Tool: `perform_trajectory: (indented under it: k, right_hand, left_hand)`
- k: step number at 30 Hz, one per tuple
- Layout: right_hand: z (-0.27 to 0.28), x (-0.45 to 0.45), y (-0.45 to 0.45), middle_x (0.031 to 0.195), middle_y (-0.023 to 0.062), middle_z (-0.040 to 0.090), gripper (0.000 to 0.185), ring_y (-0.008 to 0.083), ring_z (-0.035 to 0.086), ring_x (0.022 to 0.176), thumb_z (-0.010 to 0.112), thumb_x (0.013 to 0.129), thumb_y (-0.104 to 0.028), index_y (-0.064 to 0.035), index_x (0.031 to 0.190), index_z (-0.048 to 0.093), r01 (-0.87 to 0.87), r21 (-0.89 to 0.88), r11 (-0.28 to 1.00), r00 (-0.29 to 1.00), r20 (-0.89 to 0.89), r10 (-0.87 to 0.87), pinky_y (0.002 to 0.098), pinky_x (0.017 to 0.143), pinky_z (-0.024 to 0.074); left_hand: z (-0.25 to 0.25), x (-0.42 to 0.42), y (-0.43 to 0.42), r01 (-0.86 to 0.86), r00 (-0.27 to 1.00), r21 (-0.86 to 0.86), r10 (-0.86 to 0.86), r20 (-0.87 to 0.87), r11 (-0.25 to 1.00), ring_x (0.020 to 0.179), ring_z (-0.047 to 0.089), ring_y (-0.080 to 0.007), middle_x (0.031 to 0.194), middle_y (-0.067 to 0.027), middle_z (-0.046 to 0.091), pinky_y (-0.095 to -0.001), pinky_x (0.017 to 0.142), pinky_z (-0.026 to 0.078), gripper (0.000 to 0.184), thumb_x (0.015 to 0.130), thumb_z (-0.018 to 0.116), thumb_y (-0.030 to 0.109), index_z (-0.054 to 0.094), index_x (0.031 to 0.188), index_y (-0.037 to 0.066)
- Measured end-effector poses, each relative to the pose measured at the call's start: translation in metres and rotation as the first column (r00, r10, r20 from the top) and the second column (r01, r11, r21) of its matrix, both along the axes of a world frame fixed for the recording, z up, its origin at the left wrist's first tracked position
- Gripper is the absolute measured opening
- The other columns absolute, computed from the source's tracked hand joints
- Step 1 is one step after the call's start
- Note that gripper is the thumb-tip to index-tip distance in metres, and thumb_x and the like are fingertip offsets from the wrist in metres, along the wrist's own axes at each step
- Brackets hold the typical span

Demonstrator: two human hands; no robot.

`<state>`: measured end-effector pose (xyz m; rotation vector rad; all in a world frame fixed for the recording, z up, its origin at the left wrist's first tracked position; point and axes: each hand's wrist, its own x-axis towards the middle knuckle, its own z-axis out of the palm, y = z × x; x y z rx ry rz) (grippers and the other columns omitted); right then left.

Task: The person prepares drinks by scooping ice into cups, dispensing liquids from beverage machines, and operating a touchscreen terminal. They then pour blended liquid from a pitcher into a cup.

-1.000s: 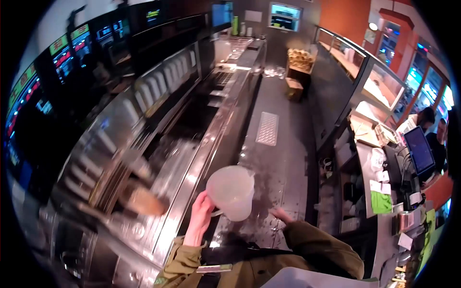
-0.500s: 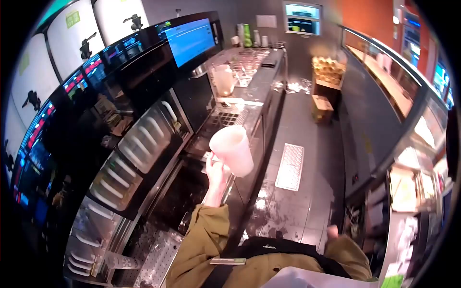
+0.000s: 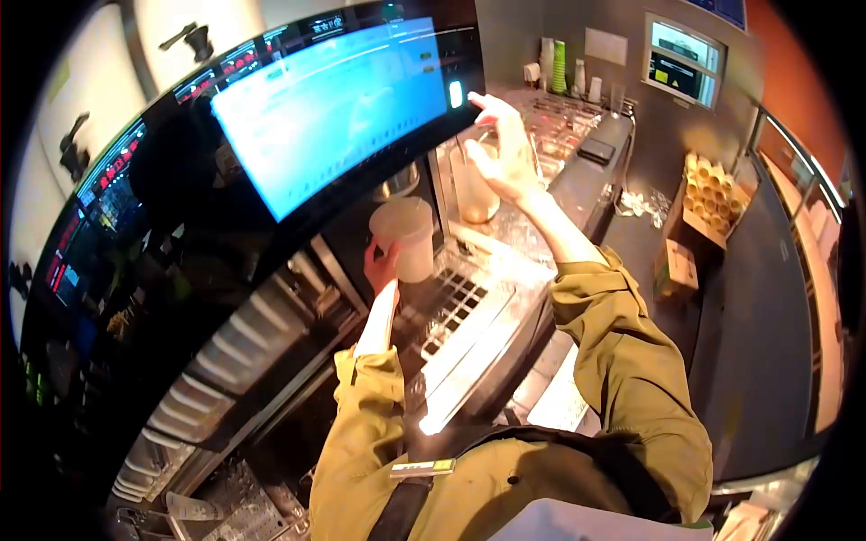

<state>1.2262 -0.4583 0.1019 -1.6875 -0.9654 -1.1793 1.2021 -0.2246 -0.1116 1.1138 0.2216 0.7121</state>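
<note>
A translucent white plastic pitcher (image 3: 408,242) is in my left hand (image 3: 382,268), whose fingers are wrapped around its handle side. The pitcher stands upright beneath a metal dispenser outlet (image 3: 397,183), over a grid drain tray (image 3: 458,311); I cannot tell whether it touches anything below. My right hand (image 3: 510,155) is raised and holds nothing, its fingers apart. Its index fingertip is at the right edge of the black machine panel, close to a small lit display (image 3: 456,93). Left of that display glows a large blue screen (image 3: 338,113). Behind my right hand stands another clear pitcher (image 3: 475,187).
Lidded white-handled containers (image 3: 236,335) line the lower left. A dark flat device (image 3: 596,151) lies on the counter, with stacked green cups (image 3: 559,68) farther back. Cardboard boxes (image 3: 677,269) stand on the floor at right, near a dark partition (image 3: 767,316).
My left hand has brought the pitcher forward from over the counter edge to under the outlet. My right hand has risen from my side to the panel. The view has moved closer to the screen.
</note>
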Motion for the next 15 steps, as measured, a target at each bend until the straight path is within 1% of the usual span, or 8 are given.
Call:
perform_trajectory:
  k: [3, 4, 7, 10, 11, 13, 14, 15]
  right_hand:
    - [0.03, 0.038, 0.019, 0.111, 0.0091, 0.051, 0.038, 0.0294, 0.037, 0.118, 0.062, 0.067, -0.019, -0.0063, 0.1, 0.048, -0.072, -0.007, 0.997, 0.97, 0.232, 0.072, 0.042, 0.096, 0.0303]
    - [0.034, 0.048, 0.024, 0.119, 0.0095, 0.049, 0.032, 0.0308, 0.035, 0.119, 0.063, 0.068, -0.02, -0.0064, 0.092, 0.047, -0.115, -0.012, 0.993, 0.97, 0.212, 0.115, 0.0435, 0.096, 0.0287]
    - [0.042, 0.084, 0.04, 0.111, 0.009, 0.052, 0.044, 0.0325, 0.035, 0.119, 0.063, 0.068, -0.022, -0.0059, 0.105, 0.048, -0.202, -0.008, 0.979, 0.928, 0.317, 0.194, 0.0457, 0.097, 0.0271]
    - [0.049, 0.095, 0.043, 0.106, 0.0094, 0.057, 0.033, 0.0304, 0.036, 0.117, 0.063, 0.069, -0.026, -0.0078, 0.093, 0.048, -0.234, -0.021, 0.972, 0.913, 0.34, 0.227, 0.0456, 0.099, 0.0228]
    - [0.046, 0.102, 0.039, 0.099, 0.0075, 0.058, 0.031, 0.0285, 0.037, 0.118, 0.063, 0.069, -0.025, -0.0093, 0.092, 0.049, -0.306, 0.034, 0.952, 0.893, 0.356, 0.274, 0.0454, 0.1, 0.0209]
    - [0.032, 0.101, 0.024, 0.107, 0.0213, 0.055, 0.031, 0.0338, 0.044, 0.113, 0.059, 0.07, -0.018, -0.0046, 0.093, 0.043, -0.576, 0.172, 0.799, 0.79, 0.368, 0.49, 0.0431, 0.094, 0.0315]
    - [0.013, 0.104, 0.006, 0.108, 0.0273, 0.052, 0.029, 0.0356, 0.047, 0.109, 0.054, 0.072, -0.015, -0.003, 0.095, 0.041, -0.582, 0.214, 0.784, 0.799, 0.332, 0.502, 0.0425, 0.091, 0.0357]
    - [-0.007, 0.106, -0.011, 0.107, 0.0255, 0.053, 0.023, 0.0352, 0.047, 0.108, 0.05, 0.074, -0.013, -0.0032, 0.093, 0.041, -0.566, 0.226, 0.793, 0.811, 0.324, 0.486, 0.0436, 0.092, 0.0348]
  left_hand:
    - [-0.012, 0.023, 0.009, -0.062, 0.998, 0.122, 0.058, 0.037, 0.991, 0.062, 0.043, -0.0048, 0.069, 0.0046, 0.051, -0.021, 0.06, 0.038, 0.053, 0.072, 0.072, 0.013, 0.049, 0.119, 0.006]
    - [-0.017, 0.029, 0.008, -0.098, 0.995, 0.164, 0.093, 0.04, 0.982, 0.062, 0.043, -0.005, 0.069, 0.0047, 0.051, -0.0213, 0.061, 0.038, 0.053, 0.071, 0.072, 0.012, 0.049, 0.119, 0.007]
    - [-0.013, 0.032, -0.006, -0.204, 0.978, 0.171, 0.209, -0.01, 0.964, 0.063, 0.045, -0.005, 0.068, 0.0049, 0.051, -0.0211, 0.062, 0.04, 0.055, 0.07, 0.072, 0.01, 0.049, 0.12, 0.007]
    - [-0.018, 0.04, -0.013, -0.233, 0.97, 0.005, 0.233, -0.069, 0.972, 0.065, 0.049, -0.0055, 0.068, 0.0039, 0.054, -0.0213, 0.065, 0.042, 0.056, 0.069, 0.073, 0.011, 0.049, 0.121, 0.008]
    - [-0.016, 0.036, -0.019, -0.3, 0.947, 0.099, 0.309, -0.086, 0.949, 0.068, 0.052, -0.0061, 0.07, 0.0018, 0.057, -0.0217, 0.068, 0.043, 0.054, 0.07, 0.072, 0.009, 0.05, 0.12, 0.008]
    - [-0.038, 0.044, -0.016, -0.391, 0.905, 0.191, 0.414, -0.099, 0.9, 0.069, 0.053, -0.0073, 0.071, 0.0002, 0.059, -0.0235, 0.067, 0.044, 0.053, 0.069, 0.073, 0.01, 0.052, 0.117, 0.007]
    - [-0.033, 0.038, -0.027, -0.37, 0.926, 0.084, 0.375, -0.053, 0.925, 0.066, 0.052, -0.0072, 0.07, 0.0005, 0.059, -0.0238, 0.065, 0.044, 0.056, 0.067, 0.075, 0.013, 0.052, 0.118, 0.008]
    - [-0.06, 0.043, -0.019, -0.409, 0.895, 0.187, 0.433, -0.11, 0.893, 0.063, 0.05, -0.0068, 0.069, 0.0008, 0.059, -0.0239, 0.062, 0.044, 0.057, 0.066, 0.075, 0.011, 0.052, 0.118, 0.011]
